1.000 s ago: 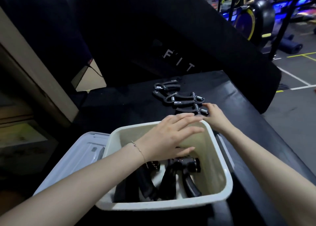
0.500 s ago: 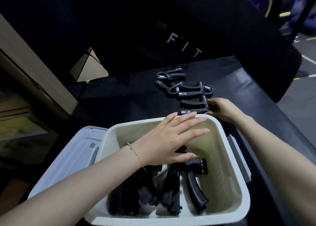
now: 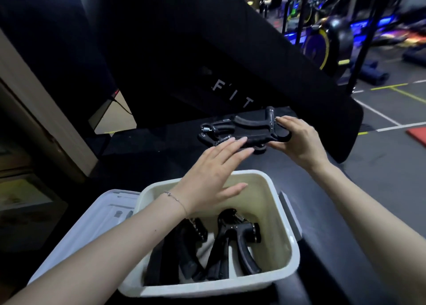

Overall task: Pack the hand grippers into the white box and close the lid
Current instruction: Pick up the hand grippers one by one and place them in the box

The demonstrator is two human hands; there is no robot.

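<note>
On the black table (image 3: pixel 143 152) sits a white box (image 3: pixel 284 224), open at the top, with its grey lid (image 3: pixel 76 231) lying flat beside it on the left. Black hand grippers (image 3: pixel 232 238) with curved handles and shiny springs are piled inside. More grippers (image 3: pixel 214 131) lie on the table behind the box. The right hand (image 3: pixel 297 141) pinches one black hand gripper (image 3: pixel 253 129) by its spring end, held up over the table. The left hand (image 3: pixel 214 175) is spread flat, fingertips just under that gripper.
</note>
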